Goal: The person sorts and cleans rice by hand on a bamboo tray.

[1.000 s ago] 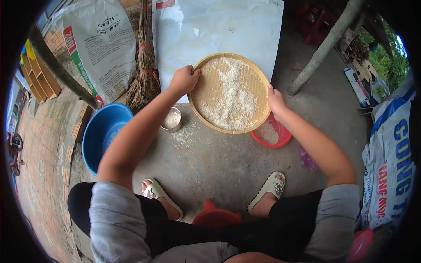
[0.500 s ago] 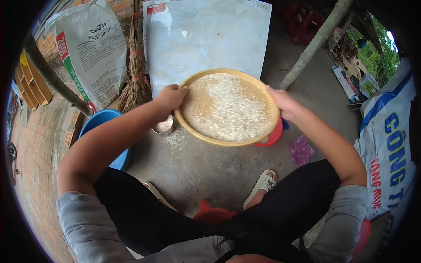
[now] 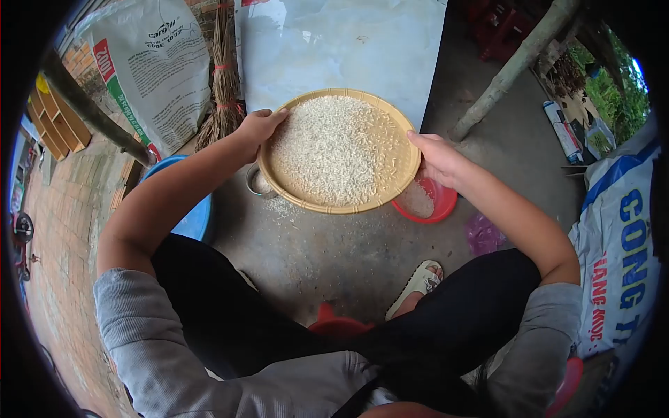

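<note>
A round woven bamboo winnowing tray [image 3: 341,207] is held up in front of me, above the floor. Pale grains that look like rice [image 3: 320,150] are heaped over its left and middle, with a thinner scatter at the right. My left hand [image 3: 262,131] grips the upper left rim, thumb on top. On the opposite side my right hand [image 3: 439,159] clasps the rim, its fingers partly hidden underneath. Below the right hand is a red bowl [image 3: 444,203] with grain in it, partly covered by the tray. A small metal bowl [image 3: 254,182] sits under the tray's left edge.
Spilled grain lies on the concrete floor [image 3: 300,244]. A blue basin [image 3: 198,221] stands at left, a purple plastic bag [image 3: 482,233] at right. Behind are a white sheet [image 3: 334,49], a straw broom [image 3: 224,83], a printed sack [image 3: 157,70] and a wooden pole [image 3: 516,73].
Both hands have moved the tray left and slightly farther from me. The grains have shifted toward its left side, baring more of the right. More of the red bowl shows.
</note>
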Motion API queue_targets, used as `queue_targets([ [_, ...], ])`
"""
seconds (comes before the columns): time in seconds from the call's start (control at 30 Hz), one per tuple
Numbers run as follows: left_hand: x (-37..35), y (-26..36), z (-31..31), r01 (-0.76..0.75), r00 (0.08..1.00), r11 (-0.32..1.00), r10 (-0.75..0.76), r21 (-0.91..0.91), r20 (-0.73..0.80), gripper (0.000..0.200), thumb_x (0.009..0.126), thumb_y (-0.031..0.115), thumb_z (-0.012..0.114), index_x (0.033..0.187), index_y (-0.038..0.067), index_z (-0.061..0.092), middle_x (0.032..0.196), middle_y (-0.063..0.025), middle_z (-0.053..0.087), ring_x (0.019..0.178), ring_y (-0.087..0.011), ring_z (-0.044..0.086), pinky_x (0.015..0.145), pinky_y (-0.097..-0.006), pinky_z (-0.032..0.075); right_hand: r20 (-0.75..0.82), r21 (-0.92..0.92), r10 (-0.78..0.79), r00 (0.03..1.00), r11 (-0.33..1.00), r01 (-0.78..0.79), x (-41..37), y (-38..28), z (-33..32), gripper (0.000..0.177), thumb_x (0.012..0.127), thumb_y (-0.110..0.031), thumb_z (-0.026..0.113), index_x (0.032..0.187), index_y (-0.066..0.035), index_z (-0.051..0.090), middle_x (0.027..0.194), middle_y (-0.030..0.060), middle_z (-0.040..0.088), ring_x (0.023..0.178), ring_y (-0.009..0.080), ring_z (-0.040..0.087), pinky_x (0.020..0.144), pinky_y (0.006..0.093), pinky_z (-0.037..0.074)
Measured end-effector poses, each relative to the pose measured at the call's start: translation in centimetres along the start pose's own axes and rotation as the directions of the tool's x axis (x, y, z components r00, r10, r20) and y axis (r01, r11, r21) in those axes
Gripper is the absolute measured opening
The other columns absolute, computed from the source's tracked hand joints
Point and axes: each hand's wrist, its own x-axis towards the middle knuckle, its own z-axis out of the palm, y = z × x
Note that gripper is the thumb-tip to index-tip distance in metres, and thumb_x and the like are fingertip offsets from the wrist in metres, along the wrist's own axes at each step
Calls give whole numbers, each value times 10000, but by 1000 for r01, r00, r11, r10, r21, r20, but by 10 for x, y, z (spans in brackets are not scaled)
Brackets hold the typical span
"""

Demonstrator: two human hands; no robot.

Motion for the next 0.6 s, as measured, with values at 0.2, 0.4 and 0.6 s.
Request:
queue_targets([
  [0.2, -8, -9, 47, -42, 998, 998, 45, 45, -51, 382, 920, 313, 535, 1144, 4, 520, 954, -139, 613, 748, -226, 636, 665, -347, 559, -142, 65, 40, 989, 997, -31, 26, 23, -42, 416, 977, -326, 405, 1129, 23, 572, 1052, 105, 638, 940, 190, 618, 820, 337, 494],
  [0.4, 7, -8, -4, -65, 997, 991, 68, -121, 21, 387, 916, 326, 538, 1067, -31, 538, 909, -145, 617, 769, -218, 641, 664, -364, 565, -85, 6, -28, 996, 1000, 28, -1, 6, 9, 360, 963, -353, 427, 1031, -35, 584, 930, 61, 628, 792, 176, 596, 692, 342, 478],
  [0.6, -11, -14, 37, -32, 997, 999, 35, 40, -67, 408, 921, 347, 518, 1137, 2, 540, 903, -105, 611, 728, -184, 607, 626, -334, 525, -226, 81, -2, 974, 997, 20, 32, 20, -30, 420, 974, -338, 403, 1124, 28, 544, 1042, 104, 624, 917, 189, 621, 809, 349, 498],
])
